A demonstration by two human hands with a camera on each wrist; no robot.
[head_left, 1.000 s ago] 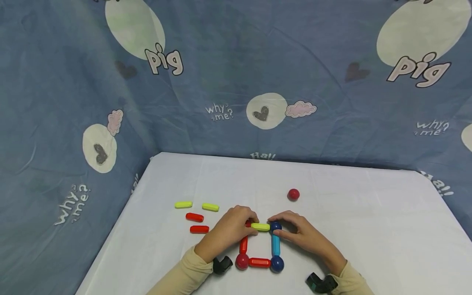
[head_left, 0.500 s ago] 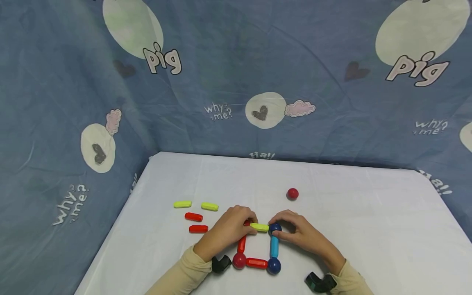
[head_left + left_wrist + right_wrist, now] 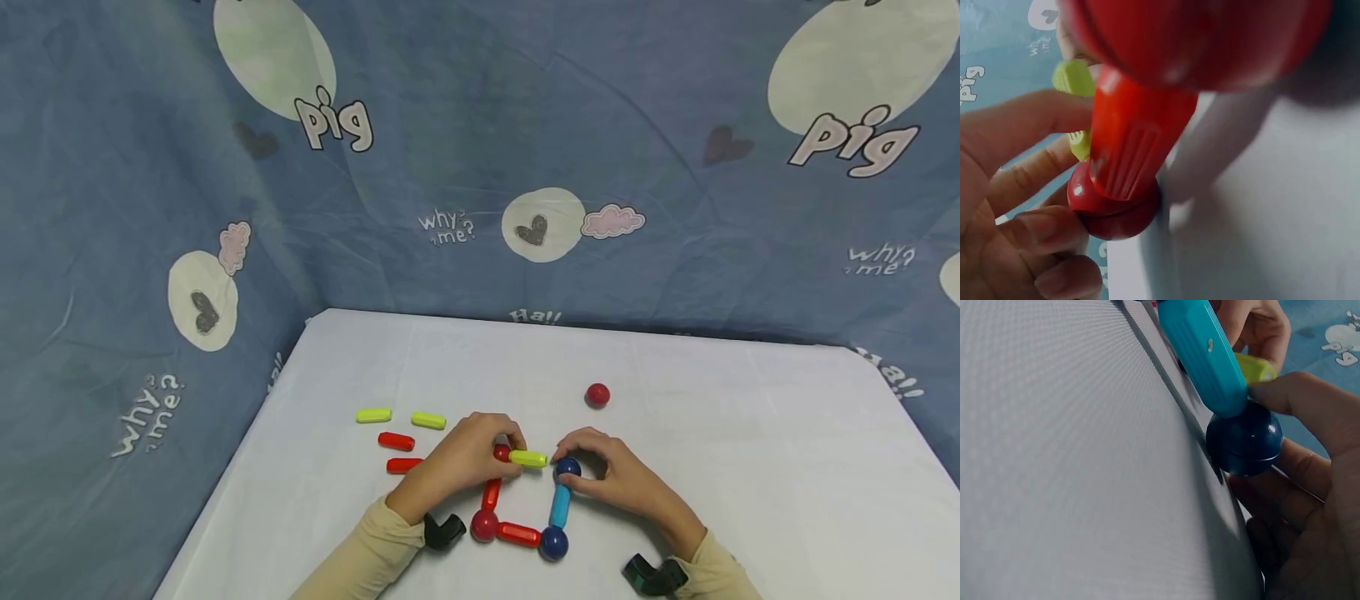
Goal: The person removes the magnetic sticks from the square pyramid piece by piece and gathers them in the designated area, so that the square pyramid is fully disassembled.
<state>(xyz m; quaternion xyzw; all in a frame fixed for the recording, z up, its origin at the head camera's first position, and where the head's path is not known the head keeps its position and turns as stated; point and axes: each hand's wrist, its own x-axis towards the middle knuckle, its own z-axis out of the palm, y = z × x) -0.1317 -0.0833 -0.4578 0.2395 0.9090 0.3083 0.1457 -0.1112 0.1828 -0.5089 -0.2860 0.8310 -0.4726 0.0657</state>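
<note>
My left hand [image 3: 472, 454] grips a red ball [image 3: 1113, 203] at the far left corner of a frame of rods and balls. A yellow-green rod [image 3: 528, 459] sticks out from that ball to the right, its free end apart from the far blue ball [image 3: 567, 469]. That blue ball is pinched between the thumb and fingers of my right hand [image 3: 618, 475]. A light blue rod [image 3: 1204, 356] runs from it to the near blue ball [image 3: 553, 543]. Red rods [image 3: 518, 535] join the near red ball [image 3: 484, 526] to the rest.
A loose red ball [image 3: 597, 395] lies beyond the hands on the white table [image 3: 750, 433]. Left of the left hand lie two yellow-green rods [image 3: 373, 415] and two red rods [image 3: 396, 441]. A patterned blue cloth [image 3: 450, 150] hangs behind the table.
The yellow-green rod's right end has come away from the far blue ball, leaving a gap. The right hand has shifted slightly right with that ball, and the frame's near side has swung slightly left.
</note>
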